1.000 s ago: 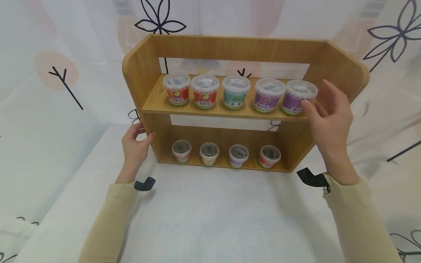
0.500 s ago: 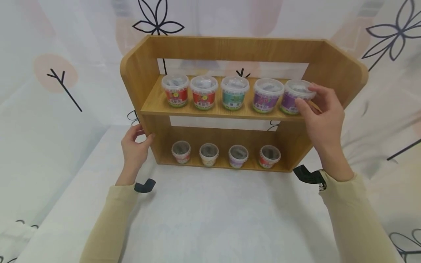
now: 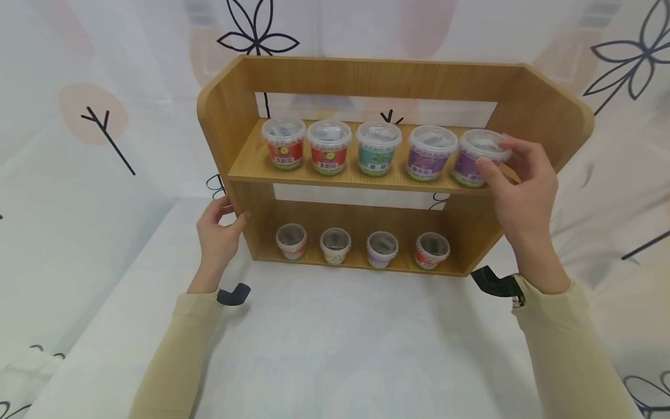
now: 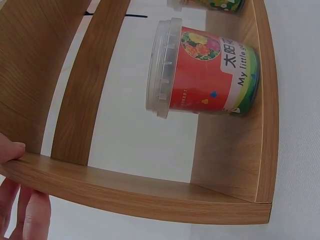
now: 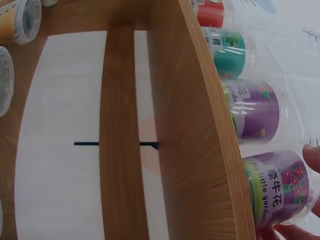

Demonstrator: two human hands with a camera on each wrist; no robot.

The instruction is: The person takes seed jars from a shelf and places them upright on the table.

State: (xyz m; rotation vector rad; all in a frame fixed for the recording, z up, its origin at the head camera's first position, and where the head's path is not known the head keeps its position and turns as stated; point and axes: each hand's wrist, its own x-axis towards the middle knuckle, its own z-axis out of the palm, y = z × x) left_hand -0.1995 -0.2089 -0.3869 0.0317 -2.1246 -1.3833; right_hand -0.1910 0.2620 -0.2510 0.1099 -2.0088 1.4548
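The shelf (image 3: 384,75)'s being pinched at its left edge by the left hand (image 3: 218,241), while the end purple cup (image 3: 470,159), upper right end, is now being gripped by the right hand (image 3: 526,201), fingers narrower than a second ago, so probably secured.

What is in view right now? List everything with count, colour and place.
table: one, white, beneath everything
backdrop: one, white with pink patches and dark plant drawings, behind
shelf: one, brown, two tiers
red tubs: two, red labels, upper tier, left
teal tub: one, teal label, upper tier, middle
purple tubs: two, purple labels, upper tier, right
lower tubs: four, mixed labels, lower tier
sleeves: two, beige, both forearms
left hand: one, bare, gripping shelf's left side
right hand: one, bare, holding rightmost of the purple tubs
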